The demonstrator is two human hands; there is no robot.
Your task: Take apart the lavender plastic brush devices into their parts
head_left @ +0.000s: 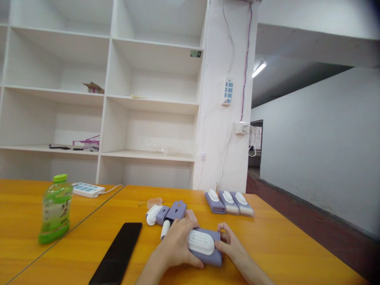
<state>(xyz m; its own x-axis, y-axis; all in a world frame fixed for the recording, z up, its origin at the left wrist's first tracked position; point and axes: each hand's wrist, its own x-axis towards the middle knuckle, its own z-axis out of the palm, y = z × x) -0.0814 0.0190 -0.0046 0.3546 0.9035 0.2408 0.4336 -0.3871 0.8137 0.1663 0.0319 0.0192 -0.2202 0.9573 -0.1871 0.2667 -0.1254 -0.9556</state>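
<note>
A purple box-shaped scrub brush (202,242) with a white oval bristle pad faces me, low over the wooden table. My left hand (179,241) grips it from the left, with the thumb along the lower edge. At the opposite end, my right hand (230,242) is closed with thumb and fingers on the right edge of the brush. Beyond my left hand lie loose purple and white parts, among them a purple casing (176,210), a white oval pad (153,214) and a small white cylinder (165,228), partly hidden. A pale pinkish piece (190,216) shows just behind my left fingers.
Three similar purple-and-white brushes (228,202) stand in a row at the table's back right. A clear tray-like piece (154,203) lies behind the loose parts. Left are a dark flat slab (118,253), a green bottle (56,209) and a power strip (88,189). White shelves (151,99) rise behind.
</note>
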